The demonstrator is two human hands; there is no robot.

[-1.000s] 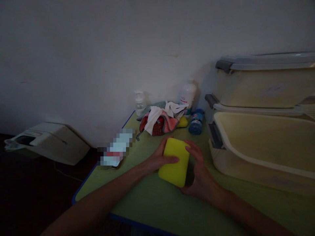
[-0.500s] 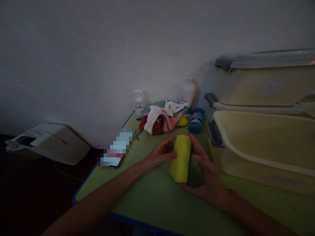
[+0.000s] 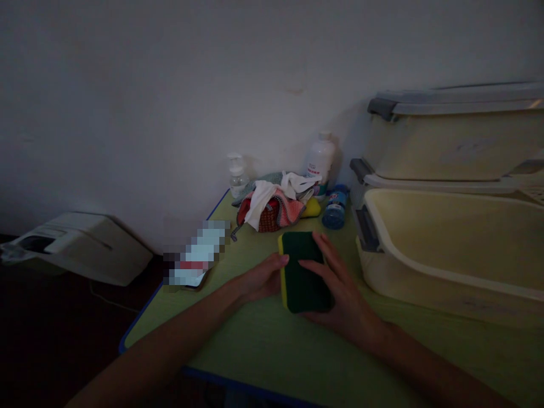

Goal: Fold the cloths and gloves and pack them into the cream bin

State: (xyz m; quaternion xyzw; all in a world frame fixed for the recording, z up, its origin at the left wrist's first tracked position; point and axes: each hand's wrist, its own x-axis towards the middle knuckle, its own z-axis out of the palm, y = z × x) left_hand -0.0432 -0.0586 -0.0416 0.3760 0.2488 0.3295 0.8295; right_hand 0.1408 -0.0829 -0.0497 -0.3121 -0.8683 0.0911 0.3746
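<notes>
A sponge (image 3: 304, 283) is held up over the green table (image 3: 246, 345), its dark green scouring face toward me and its yellow foam showing along the left edge. My left hand (image 3: 266, 277) pinches that left edge, thumb in front and the other fingers mostly hidden behind. From the right, my right hand (image 3: 340, 289) grips the sponge, with fingers over the green face and top corner and the thumb under the bottom edge. Beyond the hands lies a heap of cloths (image 3: 274, 204), red, pink, white and grey, with another yellow sponge (image 3: 312, 208) partly under it.
A blue bottle (image 3: 335, 207) and a white bottle (image 3: 319, 161) stand at the back, a pump bottle (image 3: 237, 175) left of them. A phone (image 3: 198, 258) lies on the left. Cream storage bins (image 3: 425, 300) fill the right side. A pale bin (image 3: 85, 246) sits beyond the table's left edge.
Between my hands the sponge has turned from its yellow face, through its narrow side, to its dark green face. My right fingers have come over the green side.
</notes>
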